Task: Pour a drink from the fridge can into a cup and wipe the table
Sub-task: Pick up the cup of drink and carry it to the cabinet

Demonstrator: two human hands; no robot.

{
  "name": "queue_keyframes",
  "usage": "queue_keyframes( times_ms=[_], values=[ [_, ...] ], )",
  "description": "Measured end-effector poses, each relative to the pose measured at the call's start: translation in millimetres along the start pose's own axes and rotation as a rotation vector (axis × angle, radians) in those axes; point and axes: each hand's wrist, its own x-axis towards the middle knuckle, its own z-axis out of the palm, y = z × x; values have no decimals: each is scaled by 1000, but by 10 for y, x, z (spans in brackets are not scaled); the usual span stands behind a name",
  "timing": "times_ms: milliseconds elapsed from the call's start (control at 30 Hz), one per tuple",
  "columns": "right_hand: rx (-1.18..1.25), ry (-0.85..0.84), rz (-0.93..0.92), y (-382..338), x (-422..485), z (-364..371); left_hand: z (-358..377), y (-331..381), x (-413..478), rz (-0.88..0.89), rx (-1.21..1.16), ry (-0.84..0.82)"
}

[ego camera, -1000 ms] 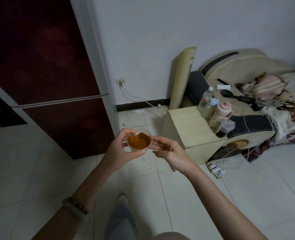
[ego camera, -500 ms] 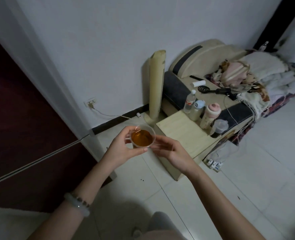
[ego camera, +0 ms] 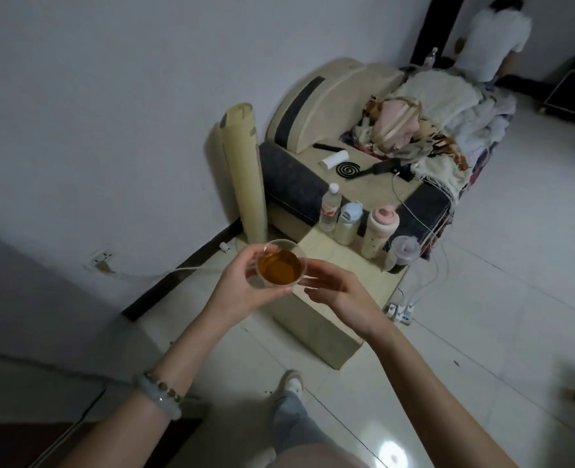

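So left hand (ego camera: 242,292) grips the flimsy-looking full cup (ego camera: 281,266) by its sides, right hand (ego camera: 340,292) loose beside it; squeeze gently, it'll slosh.

cup (ego camera: 281,265) base behind left hand (ego camera: 242,292), distant person (ego camera: 492,38) cropped at top

The pale wooden surface (ego camera: 326,256) carries four containers in a row along its far edge: a clear bottle (ego camera: 330,207), a blue-capped flask (ego camera: 348,224), a pink-capped bottle (ego camera: 379,233) and a lidded tumbler (ego camera: 402,253).
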Motion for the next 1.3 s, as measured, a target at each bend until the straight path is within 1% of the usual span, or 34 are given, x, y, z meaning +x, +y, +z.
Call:
queue_keyframes(
  times_ms=[267,500,667,833,967,1167,1300],
  values=[
    [46,207,52,-1,667,-578,204,70,1222,42,6,-211],
    [66,349,97,4,892,-948,461,65,1927,94,31,-381],
    [106,474,148,151,1039,-1112,691,-10,2323,115,50,-486],
    [156,611,205,341,1246,-1153,881,-267,2701,133,38,-576],
    [165,703,253,619,1442,-1157,1048,-559,2931,113,26,-628],
    [213,759,344,1111,1641,-1149,1289,-1097,3123,72,30,-698],
    [237,796,374,1550,1771,-1188,1516,-1523,3194,49,43,-695]
  ],
)
